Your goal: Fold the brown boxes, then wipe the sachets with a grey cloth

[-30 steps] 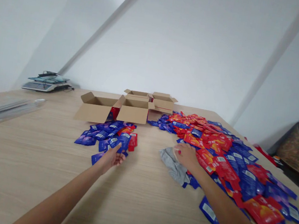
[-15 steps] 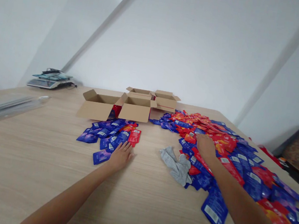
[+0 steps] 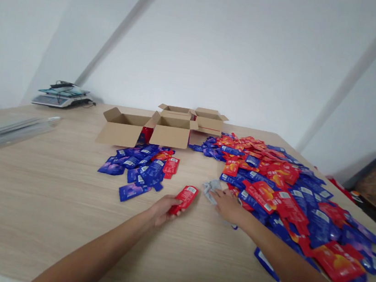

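My left hand is closed on a red pouch, holding it by its lower end just above the table, with the barcode end pointing away from me. My right hand reaches in from the right, its fingers bent down on a grey cloth; most of the cloth is hidden under the hand. To the left, a small group of blue pouches lies flat, with a red pouch at its right edge. Beside my right hand spreads a large heap of red and blue pouches.
Open cardboard boxes stand behind the small group, another box at their left. A weighing scale with things on it sits far left. Long items in clear plastic lie at the left edge. A wall rises behind the table.
My left hand has left the small group, moved right and now holds a red pouch. My right hand has come back from the heap to the grey cloth.
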A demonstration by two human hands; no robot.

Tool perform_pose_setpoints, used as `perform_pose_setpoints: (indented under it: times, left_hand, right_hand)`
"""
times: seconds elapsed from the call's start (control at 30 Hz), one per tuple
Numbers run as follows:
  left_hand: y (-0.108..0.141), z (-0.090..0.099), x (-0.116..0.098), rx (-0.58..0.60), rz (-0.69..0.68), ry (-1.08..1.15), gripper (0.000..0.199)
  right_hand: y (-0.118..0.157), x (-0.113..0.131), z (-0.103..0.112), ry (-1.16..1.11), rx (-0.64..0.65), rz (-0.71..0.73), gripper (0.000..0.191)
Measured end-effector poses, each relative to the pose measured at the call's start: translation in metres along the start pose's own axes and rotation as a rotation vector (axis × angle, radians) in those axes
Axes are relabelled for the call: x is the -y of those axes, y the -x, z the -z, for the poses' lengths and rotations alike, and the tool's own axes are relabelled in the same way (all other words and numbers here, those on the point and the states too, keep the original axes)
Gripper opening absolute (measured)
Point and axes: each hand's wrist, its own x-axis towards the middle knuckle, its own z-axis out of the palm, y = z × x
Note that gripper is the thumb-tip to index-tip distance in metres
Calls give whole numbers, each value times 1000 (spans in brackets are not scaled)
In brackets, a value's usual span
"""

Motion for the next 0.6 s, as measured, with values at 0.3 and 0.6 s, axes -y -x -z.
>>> perform_pose_setpoints:
  times: [0.3,0.6]
  left_hand:
    - [0,-13,3,55,-42,-292,8]
    - [24,10,-8,-267,-384,-1110,25]
  right_hand:
    - [-5,80,-41,-191,-228,331,61]
    - [-43,-3,-21,-236,-240,-68,57]
